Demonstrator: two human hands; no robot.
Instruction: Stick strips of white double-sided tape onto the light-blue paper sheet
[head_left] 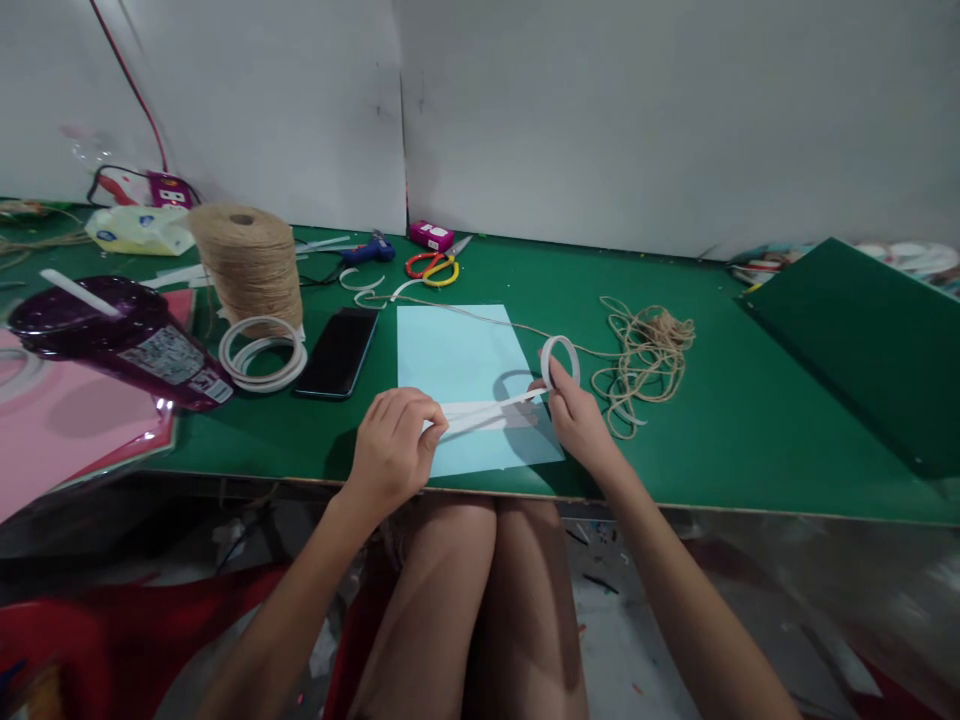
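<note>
A light blue sheet of paper [457, 365] lies on the green table [750, 420] near its front edge. My right hand [574, 420] grips a small white roll of tape [560, 360] just above the sheet's right edge. A strip of tape [487, 410] runs from the roll leftward across the sheet. My left hand [394, 445] pinches the free end of that strip over the sheet's lower left part. Both hands have their fingers closed.
A large spool of jute twine [251, 265] stands at left beside white tape rolls [262, 352] and a black phone [339, 352]. A purple lidded cup [112, 340] lies on pink paper. Loose twine [645, 360] is piled at right. Scissors [435, 268] and a glue gun [367, 250] lie behind.
</note>
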